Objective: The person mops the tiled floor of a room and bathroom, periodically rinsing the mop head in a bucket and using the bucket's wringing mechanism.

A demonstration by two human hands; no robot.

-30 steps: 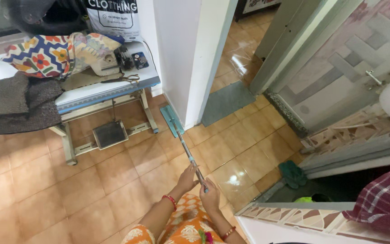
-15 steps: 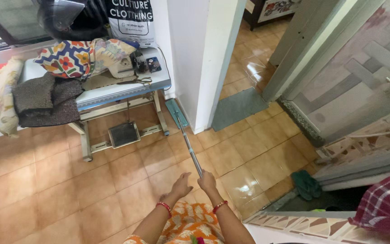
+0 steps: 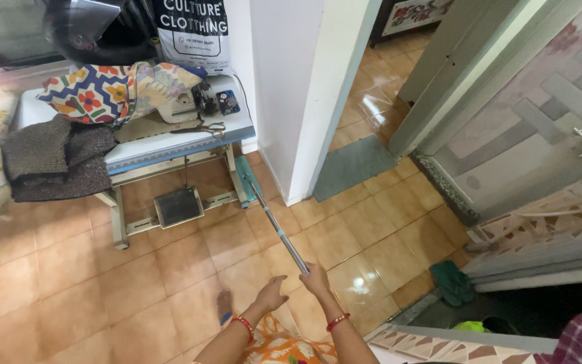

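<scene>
Mop (image 3: 274, 222) is a flat one with a teal head and a long metal handle, and it lies slanted across the orange floor tiles (image 3: 48, 283). The head is tucked right beside the leg of the sewing table (image 3: 170, 145), near the white wall corner (image 3: 304, 101). The right hand (image 3: 316, 278) is wrapped around the near end of the handle. The left hand (image 3: 271, 294) is off it, fingers loose and spread, just beside the handle.

The table frame and its foot pedal (image 3: 178, 205) sit right where the mop head is, so that's the tight spot. On top there's a patterned cloth (image 3: 112, 91), a dark folded cloth (image 3: 52, 158) and scissors (image 3: 200, 128). A white bag (image 3: 193, 30) with dark lettering leans at the back, its top cut off by the frame.

A grey mat (image 3: 351, 165) lies in the doorway, and a green cloth (image 3: 454, 283) sits by the step on the right. The sewing machine is mostly hidden under the patterned cloth.
</scene>
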